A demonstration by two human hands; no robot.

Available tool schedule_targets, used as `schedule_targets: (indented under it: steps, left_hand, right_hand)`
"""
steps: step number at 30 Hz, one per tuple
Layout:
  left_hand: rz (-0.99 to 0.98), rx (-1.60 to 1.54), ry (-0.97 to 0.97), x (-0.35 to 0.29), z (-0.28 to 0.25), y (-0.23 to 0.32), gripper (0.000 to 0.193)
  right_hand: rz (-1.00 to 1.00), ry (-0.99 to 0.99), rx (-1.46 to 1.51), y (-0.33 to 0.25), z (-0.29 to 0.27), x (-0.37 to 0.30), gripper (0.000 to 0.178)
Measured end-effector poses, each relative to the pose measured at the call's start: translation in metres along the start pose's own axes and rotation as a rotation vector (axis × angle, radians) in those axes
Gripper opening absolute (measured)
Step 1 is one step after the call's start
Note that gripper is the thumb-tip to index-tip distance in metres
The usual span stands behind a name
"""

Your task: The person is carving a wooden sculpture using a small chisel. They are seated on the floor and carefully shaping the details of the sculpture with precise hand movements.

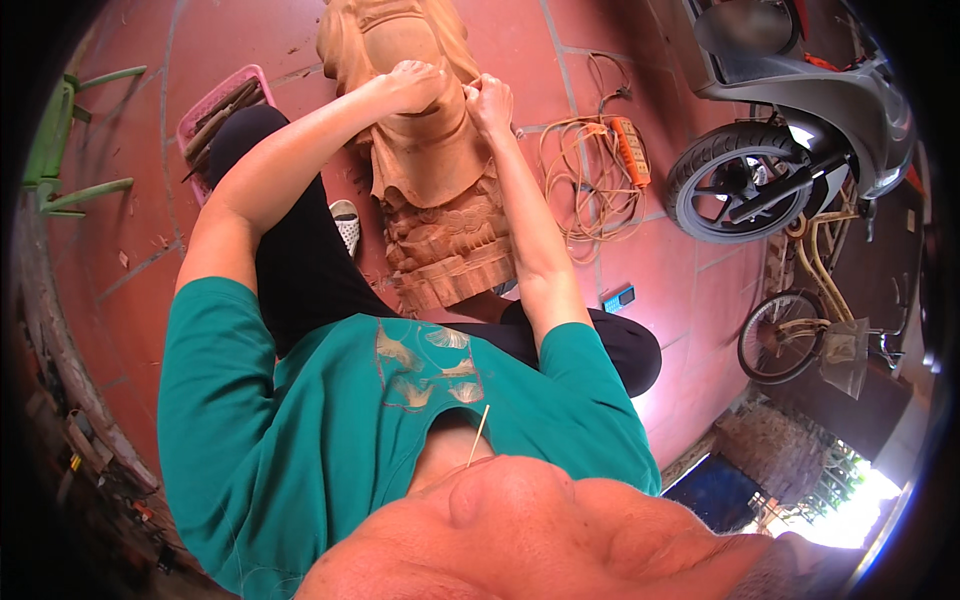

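Note:
A large carved wooden statue (425,165) of a robed figure lies on the floor in front of me, its ornately cut base (455,262) nearest my lap. My left hand (412,86) is closed in a fist on the upper part of the statue, knuckles up. Close by, at the statue's right edge, my right hand (490,103) is also closed, with thumb and fingers pressed together. Whatever either hand grips is hidden by the fingers. My legs are spread on both sides of the wood.
A pink basket (187,135) of tools stands at the left, beyond it a green plastic chair (62,140). On the right lie an orange power strip (630,152) with coiled cord and a blue phone (619,299). A scooter (760,180) and a bicycle (785,335) stand farther right.

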State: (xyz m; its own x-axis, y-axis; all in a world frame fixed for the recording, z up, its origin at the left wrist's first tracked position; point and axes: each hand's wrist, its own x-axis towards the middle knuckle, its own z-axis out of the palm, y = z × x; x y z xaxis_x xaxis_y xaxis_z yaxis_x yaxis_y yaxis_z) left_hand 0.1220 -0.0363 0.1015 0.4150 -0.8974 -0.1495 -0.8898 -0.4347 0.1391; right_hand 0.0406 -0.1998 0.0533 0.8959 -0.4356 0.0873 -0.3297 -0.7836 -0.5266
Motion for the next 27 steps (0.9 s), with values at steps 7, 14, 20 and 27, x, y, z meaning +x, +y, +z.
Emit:
schedule_targets:
  steps: [7,14,20,27]
  left_hand:
    - [0.020,0.009,0.007,-0.002,0.008,-0.009,0.023]
    - [0.006,0.014,-0.134,0.005,-0.008,0.001,0.024]
    - [0.013,-0.009,-0.055,-0.001,0.005,-0.014,0.021]
    - [0.030,0.002,0.026,0.001,0.013,-0.014,0.021]
  right_hand:
    - [-0.078,-0.193,0.054,0.009,-0.027,-0.017,0.015]
    - [0.009,0.024,-0.012,-0.006,0.000,0.006,0.012]
    - [-0.070,-0.237,0.061,0.006,-0.028,-0.016,0.014]
    - [-0.045,-0.018,0.088,0.006,-0.011,-0.009,0.017]
